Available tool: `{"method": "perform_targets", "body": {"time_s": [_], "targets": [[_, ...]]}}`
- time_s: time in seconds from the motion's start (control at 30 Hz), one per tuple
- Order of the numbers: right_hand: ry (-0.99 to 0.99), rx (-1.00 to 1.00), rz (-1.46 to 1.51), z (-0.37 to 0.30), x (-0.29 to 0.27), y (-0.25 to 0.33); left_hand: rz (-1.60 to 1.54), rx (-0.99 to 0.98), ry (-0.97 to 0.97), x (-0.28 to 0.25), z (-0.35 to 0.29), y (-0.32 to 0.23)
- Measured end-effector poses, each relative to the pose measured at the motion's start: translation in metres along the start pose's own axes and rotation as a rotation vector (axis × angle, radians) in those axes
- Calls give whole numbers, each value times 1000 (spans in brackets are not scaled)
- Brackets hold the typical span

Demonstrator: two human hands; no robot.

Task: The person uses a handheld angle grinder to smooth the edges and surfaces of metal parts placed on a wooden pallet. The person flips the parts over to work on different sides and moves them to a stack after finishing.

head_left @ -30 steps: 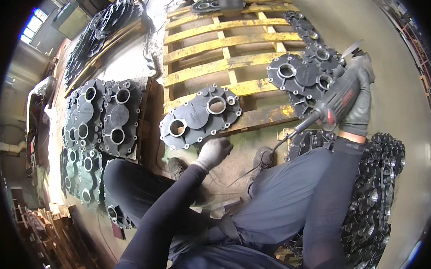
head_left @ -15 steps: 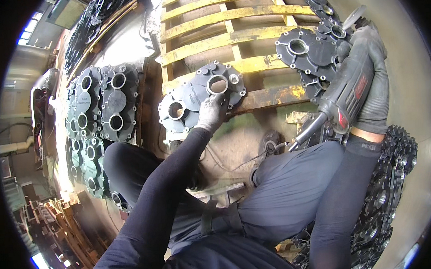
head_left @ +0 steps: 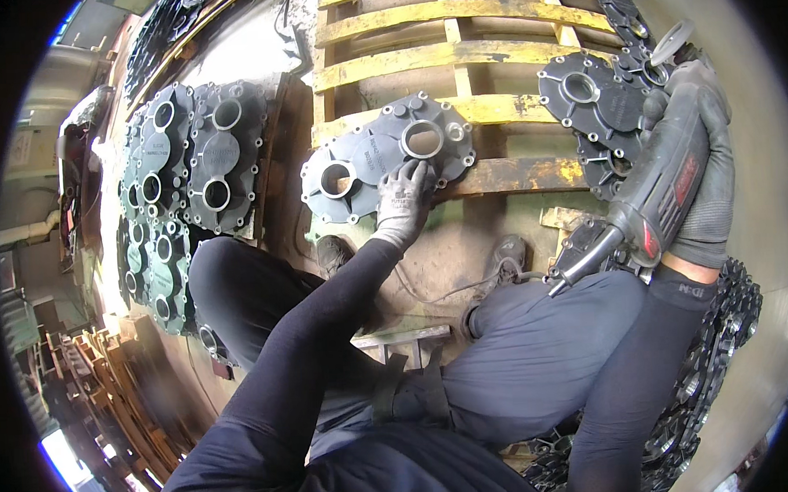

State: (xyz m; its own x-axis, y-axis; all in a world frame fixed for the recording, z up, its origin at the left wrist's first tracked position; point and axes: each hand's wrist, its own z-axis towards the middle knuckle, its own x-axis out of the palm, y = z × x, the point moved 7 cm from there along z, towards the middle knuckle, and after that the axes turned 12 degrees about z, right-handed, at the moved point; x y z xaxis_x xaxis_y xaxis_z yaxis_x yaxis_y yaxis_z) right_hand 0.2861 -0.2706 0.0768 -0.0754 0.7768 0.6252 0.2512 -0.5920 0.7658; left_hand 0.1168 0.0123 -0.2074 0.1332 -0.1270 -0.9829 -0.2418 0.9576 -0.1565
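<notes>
My gloved left hand (head_left: pixel 403 203) is closed on the near edge of a dark grey metal cover casting (head_left: pixel 368 159), its fingers just below the right ring. The casting has two round openings and small bosses around its rim, and lies tilted at the near side of a yellow wooden pallet (head_left: pixel 456 59). In my gloved right hand (head_left: pixel 702 145) is an angle grinder (head_left: pixel 660 199), gripped by its body. Its disc (head_left: pixel 672 42) points away from me, and its tapered cord end points toward my right knee. The left thumb is mostly hidden.
More cover castings (head_left: pixel 594 96) lie at the pallet's right side. At the left, further castings (head_left: pixel 221 152) stand in rows. A large heap of dark castings (head_left: pixel 723 320) is at my right. A power cord (head_left: pixel 431 295) crosses the floor between my shoes. Wood pieces (head_left: pixel 110 390) are stacked lower left.
The whole scene has shifted right and slightly up in the picture. My left hand still holds the casting, its fingers now lower on the ring's rim. The grinder stays in my right hand.
</notes>
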Motion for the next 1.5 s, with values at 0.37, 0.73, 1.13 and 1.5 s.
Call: {"method": "perform_targets", "body": {"time_s": [0.37, 0.73, 1.13, 1.5], "targets": [[47, 37, -35, 4, 8, -9, 170, 159, 95, 17, 51, -25], [-19, 38, -99, 0, 20, -14, 447, 234, 189, 34, 23, -33], [-54, 116, -85, -12, 19, -21, 562, 408, 102, 46, -41, -39], [-5, -32, -78, -5, 29, -23, 387, 409, 268, 10, -13, -37]]}}
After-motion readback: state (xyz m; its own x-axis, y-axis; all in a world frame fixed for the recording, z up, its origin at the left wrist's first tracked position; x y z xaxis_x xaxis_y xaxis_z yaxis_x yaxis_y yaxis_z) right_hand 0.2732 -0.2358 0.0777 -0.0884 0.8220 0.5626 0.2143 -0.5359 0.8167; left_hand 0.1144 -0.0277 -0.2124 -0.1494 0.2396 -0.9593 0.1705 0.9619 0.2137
